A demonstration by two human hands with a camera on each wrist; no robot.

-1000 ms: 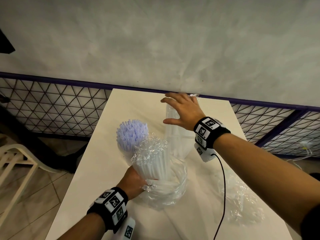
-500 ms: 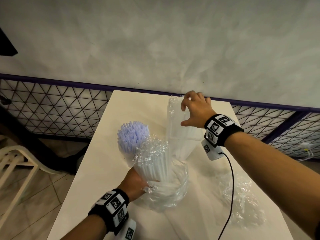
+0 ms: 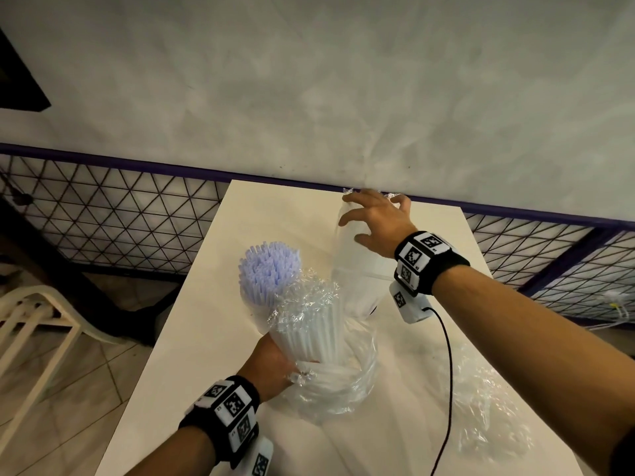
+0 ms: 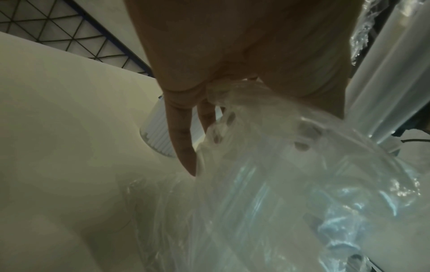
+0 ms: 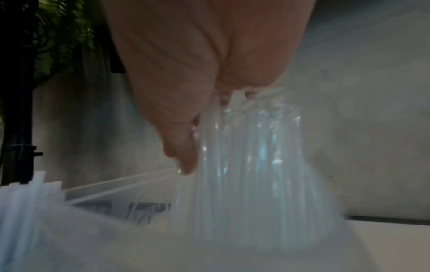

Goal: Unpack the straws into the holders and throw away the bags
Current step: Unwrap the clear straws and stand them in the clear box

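Note:
My left hand [image 3: 275,362] grips the lower end of a bagged bundle of white straws [image 3: 309,324], which stands tilted in a clear round holder [image 3: 364,383]. The left wrist view shows its fingers [image 4: 184,145] curled into the crinkled clear bag [image 4: 279,165]. Just behind stands a holder full of pale purple straws [image 3: 268,269]. At the table's far end a second tall bag of straws [image 3: 354,266] stands upright. My right hand [image 3: 374,214] curls over its top. In the right wrist view the fingertips [image 5: 223,99] pinch the gathered bag top [image 5: 251,165].
An empty crumpled clear bag [image 3: 488,413] lies on the cream table [image 3: 206,338] at the right. A black cable [image 3: 446,372] hangs from my right wrist. A wire fence [image 3: 103,214] and grey wall stand behind, and a white chair [image 3: 31,324] is at the left.
My right hand reached the top of the far bag with fingers spread, then curled onto it. The left hand and its bundle have stayed put.

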